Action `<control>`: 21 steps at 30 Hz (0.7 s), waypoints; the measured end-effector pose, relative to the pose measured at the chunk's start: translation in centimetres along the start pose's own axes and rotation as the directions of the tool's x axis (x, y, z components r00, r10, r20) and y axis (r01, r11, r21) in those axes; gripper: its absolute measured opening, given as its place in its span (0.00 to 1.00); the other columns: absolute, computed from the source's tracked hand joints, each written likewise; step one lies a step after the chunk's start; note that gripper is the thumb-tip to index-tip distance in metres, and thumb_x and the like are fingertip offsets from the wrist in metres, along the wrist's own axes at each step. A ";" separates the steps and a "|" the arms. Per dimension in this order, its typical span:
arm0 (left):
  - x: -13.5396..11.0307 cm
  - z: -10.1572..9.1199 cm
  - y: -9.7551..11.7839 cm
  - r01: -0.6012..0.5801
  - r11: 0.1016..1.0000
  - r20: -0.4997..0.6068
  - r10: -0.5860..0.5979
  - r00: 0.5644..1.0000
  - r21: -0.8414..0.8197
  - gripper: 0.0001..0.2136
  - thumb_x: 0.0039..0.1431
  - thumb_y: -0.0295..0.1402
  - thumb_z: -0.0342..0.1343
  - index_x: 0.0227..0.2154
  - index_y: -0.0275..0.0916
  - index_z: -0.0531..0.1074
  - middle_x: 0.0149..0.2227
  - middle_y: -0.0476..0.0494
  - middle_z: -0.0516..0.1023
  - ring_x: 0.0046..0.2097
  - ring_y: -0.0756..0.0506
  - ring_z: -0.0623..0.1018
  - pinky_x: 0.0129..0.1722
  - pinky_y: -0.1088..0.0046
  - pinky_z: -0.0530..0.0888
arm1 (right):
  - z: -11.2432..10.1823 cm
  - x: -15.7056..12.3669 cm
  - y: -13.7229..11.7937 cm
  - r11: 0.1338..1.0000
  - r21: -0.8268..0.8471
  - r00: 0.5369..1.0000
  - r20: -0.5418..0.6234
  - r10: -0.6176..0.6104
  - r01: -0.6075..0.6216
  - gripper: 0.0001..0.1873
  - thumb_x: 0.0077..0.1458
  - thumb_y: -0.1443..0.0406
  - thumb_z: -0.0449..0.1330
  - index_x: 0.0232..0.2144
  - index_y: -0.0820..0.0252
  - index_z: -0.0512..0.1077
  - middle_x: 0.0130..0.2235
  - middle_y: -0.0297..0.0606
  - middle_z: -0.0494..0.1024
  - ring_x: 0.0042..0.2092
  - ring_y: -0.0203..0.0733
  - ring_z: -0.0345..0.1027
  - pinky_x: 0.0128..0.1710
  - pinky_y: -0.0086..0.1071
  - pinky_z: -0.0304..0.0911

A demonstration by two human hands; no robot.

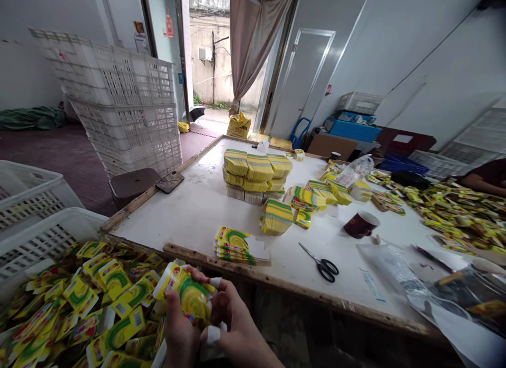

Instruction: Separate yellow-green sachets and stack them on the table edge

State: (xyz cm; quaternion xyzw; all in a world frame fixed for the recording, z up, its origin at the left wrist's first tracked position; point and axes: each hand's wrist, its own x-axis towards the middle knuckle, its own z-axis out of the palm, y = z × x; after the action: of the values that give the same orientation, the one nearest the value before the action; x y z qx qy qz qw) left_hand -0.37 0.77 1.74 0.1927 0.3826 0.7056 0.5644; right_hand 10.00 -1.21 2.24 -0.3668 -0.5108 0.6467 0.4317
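Both my hands meet low in the middle of the view, closed round a small bunch of yellow-and-green packets [188, 294]. My left hand [178, 333] grips the bunch from below, and my right hand [233, 328], with white tape on its fingertips, presses on it from the right. Just to the left, a white crate [59, 228] is heaped with several loose packets [98, 310] of the same kind. A flat pile of packets [236, 245] lies on the white table [197, 204] right beyond my hands.
On the table stand stacked packet bundles [256, 175], black scissors [322, 263], a dark mug [360, 224], plastic bags [399, 276] and a phone [169, 181]. Loose packets [454, 212] cover the right end, near another person's arm [486, 178]. White crates [118, 109] are stacked at left.
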 end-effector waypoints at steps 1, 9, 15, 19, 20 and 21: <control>0.2 0.1 0.2 -0.035 0.998 -0.005 0.035 0.999 -0.044 0.24 0.46 0.61 0.54 0.29 0.43 0.71 0.26 0.52 0.69 0.30 0.49 0.72 0.32 0.75 0.74 | 0.3 -0.1 0.1 1.000 -0.012 1.000 0.004 0.000 0.000 0.39 0.36 0.65 0.71 0.52 0.54 0.62 0.33 0.28 0.67 0.32 0.34 0.61 0.31 0.27 0.56; -0.4 -0.9 -2.5 0.169 0.981 -0.020 -0.171 0.985 -0.094 0.30 0.36 0.55 0.66 0.41 0.42 0.74 0.33 0.47 0.79 0.38 0.40 0.79 0.38 0.67 0.76 | -2.0 1.0 -0.6 0.998 0.032 0.987 -0.157 -0.040 0.046 0.20 0.45 0.63 0.67 0.42 0.56 0.69 0.28 0.27 0.67 0.30 0.34 0.61 0.32 0.27 0.57; 0.7 -1.8 -1.0 0.176 0.977 -0.025 -0.175 0.984 0.118 0.21 0.40 0.44 0.68 0.36 0.37 0.77 0.32 0.45 0.82 0.39 0.40 0.80 0.40 0.69 0.76 | -4.4 1.0 -1.0 0.934 -0.331 0.956 -0.201 -0.212 0.137 0.06 0.51 0.66 0.61 0.32 0.60 0.77 0.29 0.36 0.73 0.32 0.40 0.66 0.33 0.31 0.62; 2.3 -3.3 2.7 -0.118 0.935 0.214 0.047 0.976 0.336 0.33 0.43 0.53 0.63 0.51 0.40 0.72 0.49 0.39 0.78 0.51 0.37 0.75 0.49 0.68 0.72 | -5.4 0.3 -2.1 0.546 -0.799 0.924 0.029 -0.381 0.251 0.14 0.55 0.73 0.55 0.37 0.55 0.78 0.31 0.40 0.74 0.35 0.43 0.66 0.35 0.35 0.62; 2.4 -3.6 3.4 -0.168 0.883 0.309 0.028 0.951 0.438 0.36 0.40 0.51 0.66 0.53 0.41 0.70 0.52 0.38 0.76 0.53 0.36 0.73 0.51 0.66 0.71 | -5.4 0.1 -2.5 0.442 -0.851 0.919 0.110 -0.378 0.284 0.14 0.56 0.72 0.55 0.37 0.53 0.78 0.32 0.39 0.74 0.36 0.43 0.66 0.37 0.37 0.62; 2.3 -3.7 3.7 -0.202 0.813 0.386 -0.030 0.922 0.546 0.39 0.35 0.46 0.70 0.54 0.42 0.69 0.54 0.38 0.74 0.54 0.34 0.72 0.53 0.64 0.70 | -5.2 -0.2 -2.9 0.364 -0.873 0.912 0.187 -0.366 0.326 0.13 0.57 0.71 0.56 0.36 0.52 0.78 0.31 0.38 0.75 0.36 0.43 0.65 0.40 0.38 0.62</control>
State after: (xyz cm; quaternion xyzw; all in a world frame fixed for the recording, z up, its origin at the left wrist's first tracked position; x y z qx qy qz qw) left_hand -6.10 1.51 1.83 0.5035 0.4525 0.5313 0.5093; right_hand 15.37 0.75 3.96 -0.4344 -0.8288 0.1690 0.3097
